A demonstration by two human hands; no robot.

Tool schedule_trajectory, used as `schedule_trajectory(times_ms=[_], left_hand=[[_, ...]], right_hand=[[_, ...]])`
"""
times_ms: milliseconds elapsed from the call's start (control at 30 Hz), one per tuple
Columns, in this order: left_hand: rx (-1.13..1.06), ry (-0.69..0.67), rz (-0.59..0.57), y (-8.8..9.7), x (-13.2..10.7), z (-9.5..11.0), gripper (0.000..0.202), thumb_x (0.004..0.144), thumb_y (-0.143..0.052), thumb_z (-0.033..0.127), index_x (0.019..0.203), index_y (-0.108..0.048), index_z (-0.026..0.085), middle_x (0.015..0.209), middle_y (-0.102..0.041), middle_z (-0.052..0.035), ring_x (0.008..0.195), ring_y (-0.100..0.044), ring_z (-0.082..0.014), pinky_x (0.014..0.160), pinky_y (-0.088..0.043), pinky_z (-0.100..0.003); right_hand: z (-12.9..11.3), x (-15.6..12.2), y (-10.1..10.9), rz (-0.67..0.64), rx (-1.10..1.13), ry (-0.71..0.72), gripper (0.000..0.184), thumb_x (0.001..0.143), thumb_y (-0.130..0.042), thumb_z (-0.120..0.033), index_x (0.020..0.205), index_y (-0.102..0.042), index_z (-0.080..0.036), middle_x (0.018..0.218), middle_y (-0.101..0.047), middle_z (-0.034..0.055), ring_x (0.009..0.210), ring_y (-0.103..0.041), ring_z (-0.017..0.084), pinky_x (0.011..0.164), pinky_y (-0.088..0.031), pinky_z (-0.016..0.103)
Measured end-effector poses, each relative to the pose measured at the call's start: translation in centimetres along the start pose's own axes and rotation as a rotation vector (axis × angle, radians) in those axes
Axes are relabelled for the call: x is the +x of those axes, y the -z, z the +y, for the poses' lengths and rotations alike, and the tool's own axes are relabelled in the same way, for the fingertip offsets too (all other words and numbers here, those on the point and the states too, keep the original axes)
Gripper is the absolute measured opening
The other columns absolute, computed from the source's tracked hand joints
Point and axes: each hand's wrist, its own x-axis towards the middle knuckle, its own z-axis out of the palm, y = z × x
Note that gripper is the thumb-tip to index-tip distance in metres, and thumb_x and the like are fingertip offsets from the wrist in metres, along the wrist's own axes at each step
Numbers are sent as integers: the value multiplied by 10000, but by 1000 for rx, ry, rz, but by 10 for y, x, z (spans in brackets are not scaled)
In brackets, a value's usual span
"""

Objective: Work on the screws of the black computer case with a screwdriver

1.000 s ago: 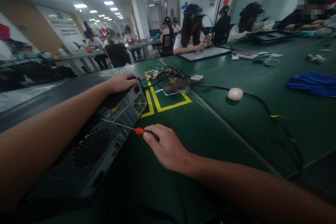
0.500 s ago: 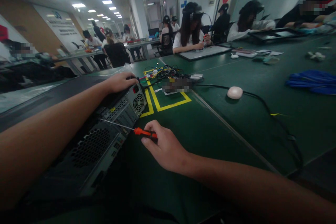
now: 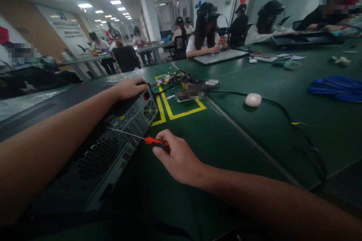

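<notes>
A dark desktop computer case (image 3: 132,120) lies on its side at the left, its rear panel with vents, slots and ports facing me. My left hand (image 3: 128,88) is closed over the far upper corner of the case, beside the small round fan grille. In my right hand (image 3: 178,158) is a screwdriver (image 3: 152,141) with an orange and black handle, gripped between thumb and fingers. Its thin shaft points left, and the tip reaches the rear panel just above the large honeycomb vent (image 3: 98,158). Whether it sits in a screw is too dark to tell.
Beyond the case, a tangle of cables (image 3: 183,77) and a pixelated part (image 3: 190,93) lie by yellow tape marks (image 3: 186,114). A pale mouse-like object (image 3: 253,99) rests near a black cable. Blue bundled material (image 3: 338,87) is at right. Co-workers sit across the green table (image 3: 226,139).
Both my hands stay in place, and the screwdriver's handle looks slightly turned. Across the table at right, a co-worker's dark panel has shifted and tilted.
</notes>
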Motion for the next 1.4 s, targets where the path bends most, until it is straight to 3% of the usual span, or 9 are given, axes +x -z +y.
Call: schedule_trajectory(times_ms=[533, 667, 833, 933, 1033, 1167, 1400], left_hand=[[12, -10, -22, 1, 1, -1, 707, 896, -410, 620, 1352, -704, 166, 1389, -705, -111, 1329, -622, -335, 1148, -469, -370], [6, -6, -8, 1, 1, 0, 676, 890, -432, 599, 1327, -721, 172, 1370, -717, -103, 1309, -634, -335, 1132, -483, -368], [-2, -10, -4, 1, 1, 1, 656, 894, -438, 594, 1315, -730, 184, 1355, -726, -93, 1286, -648, -327, 1126, -486, -367], [12, 2, 1, -1, 2, -1, 649, 893, -439, 596, 1316, -731, 202, 1359, -725, -84, 1306, -635, -333, 1125, -487, -373], [14, -5, 1, -2, 4, -4, 665, 895, -431, 606, 1325, -731, 197, 1362, -723, -88, 1318, -626, -334, 1131, -482, -372], [10, -3, 6, -3, 5, -6, 678, 889, -438, 619, 1328, -729, 193, 1355, -726, -92, 1301, -638, -332, 1129, -484, -370], [-1, -9, 12, -3, 4, -4, 684, 877, -422, 619, 1311, -729, 189, 1363, -723, -96, 1303, -635, -332, 1137, -477, -375]], right_hand=[[2, 1, -1, 5, 18, 37, 76, 1026, -589, -254, 1036, -629, -190, 889, -624, -4, 797, -567, 157, 727, -376, 300], [5, 3, -1, -21, 2, 67, 130, 1065, -541, -267, 1041, -640, -187, 897, -626, 3, 812, -570, 156, 735, -374, 302], [8, 3, -3, -94, 21, 48, 267, 1115, -421, -324, 961, -599, -198, 755, -530, -28, 685, -510, 138, 670, -337, 307], [6, 1, -3, -81, 67, -14, 176, 1052, -549, -394, 1064, -554, -219, 756, -551, -39, 677, -523, 149, 643, -338, 302], [4, 0, -3, -48, 54, -64, 259, 924, -693, -345, 1051, -493, -239, 774, -554, -48, 677, -513, 149, 634, -344, 297], [3, 2, -2, -35, 23, -53, 204, 908, -662, -247, 992, -476, -240, 777, -526, -53, 672, -490, 140, 651, -338, 305], [6, 2, -2, -44, 11, -31, 172, 946, -652, -269, 989, -489, -237, 777, -518, -52, 693, -493, 145, 664, -330, 303]])
